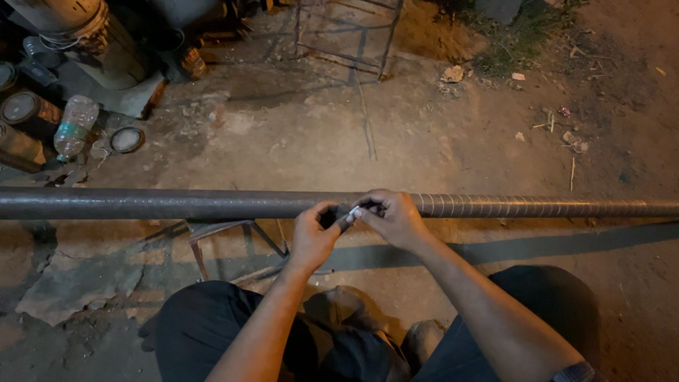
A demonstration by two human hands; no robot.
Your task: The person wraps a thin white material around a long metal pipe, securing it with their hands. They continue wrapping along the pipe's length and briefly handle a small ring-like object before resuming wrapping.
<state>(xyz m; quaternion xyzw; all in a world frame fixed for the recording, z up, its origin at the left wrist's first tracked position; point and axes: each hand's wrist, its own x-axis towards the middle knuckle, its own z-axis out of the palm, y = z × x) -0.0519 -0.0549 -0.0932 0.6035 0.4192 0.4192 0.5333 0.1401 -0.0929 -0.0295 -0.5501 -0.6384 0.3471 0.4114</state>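
Roughly, left to right:

Far left, on the ground: dark cans [21,107], a clear plastic bottle [73,126] lying on its side, a round lid [127,139], all well behind the pipe and apart from it.

Pipe [177,204]: long dark metal tube, lying level across the whole view, carried near its middle by a small metal stand [226,237] (only partly visible under the pipe).

Unmarked stretch: from the left edge of the view up to the hands, plain dark surface, no lines showing.

Left hand [311,237]: curled against the near side of the pipe, thumb and fingers closed on a small dark piece; what exactly, too small to tell.

White stub [353,211]: pinched between the two hands, touching or just off the pipe; looks like chalk.

Right hand [392,218]: closed over the top of the pipe, fingertips gripping the white stub.

Marked stretch [509,206]: from the right hand toward the right edge, pale rings set side by side around the pipe.

Progress, as a judgement: right portion ringed, left portion bare, hands at the boundary between them.

Behind: thin rod frame [346,35] upright on the dirt, scattered litter [453,73] toward the top right.

In the way: nothing on the pipe itself; knees [212,318] close under it, stand legs just below the hands.
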